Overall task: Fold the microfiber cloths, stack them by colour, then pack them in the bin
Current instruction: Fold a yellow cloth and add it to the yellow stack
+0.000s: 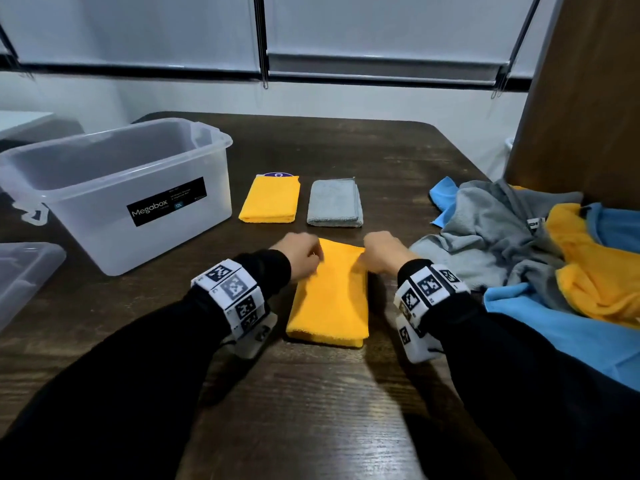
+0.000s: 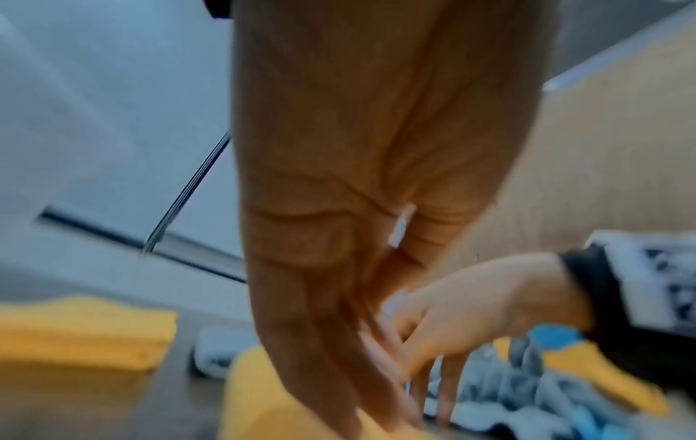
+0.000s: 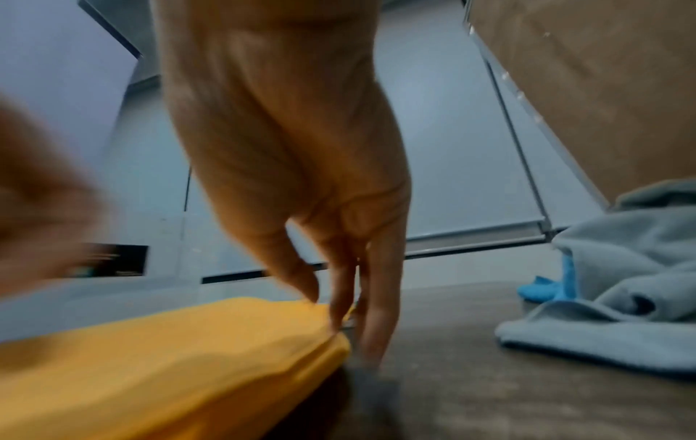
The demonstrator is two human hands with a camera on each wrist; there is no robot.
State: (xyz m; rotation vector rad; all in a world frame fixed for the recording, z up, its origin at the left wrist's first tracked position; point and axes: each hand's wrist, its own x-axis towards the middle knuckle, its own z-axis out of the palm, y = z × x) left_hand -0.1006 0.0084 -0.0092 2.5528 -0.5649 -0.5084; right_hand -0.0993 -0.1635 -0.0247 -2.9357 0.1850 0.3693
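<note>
- Head view: I am seeing the left hand [image 1: 300, 252] and the right hand [image 1: 384, 251] working the far corners of a folded yellow cloth [image 1: 329, 299], which is lying lengthwise on the dark wooden surface [image 1: 311, 393] directly before me.
- Right wrist view: the right hand's thumb and fingertips [image 3: 341, 309] are pinching the cloth's far right corner; I judge this is to square the edges.
- Left hand: it is lying with curled fingers on the far left corner, apparently pinching it; the left wrist view is blurred, so I am marking this as probable.
- Finished pieces: one folded yellow cloth [image 1: 269, 199] and one folded grey cloth [image 1: 334, 203] are lying side by side, apart, beyond the hands. I judge these are serving as the bases of the colour stacks.
- Unfolded pile [image 1: 540, 247]: grey, blue and yellow cloths are lying heaped at the right, within reach.
- Bin [image 1: 114, 188]: it is standing at the left, holding no cloths, ready for packing. Its black label is reading "Megabox" and "12L"; the smaller print is illegible.
</note>
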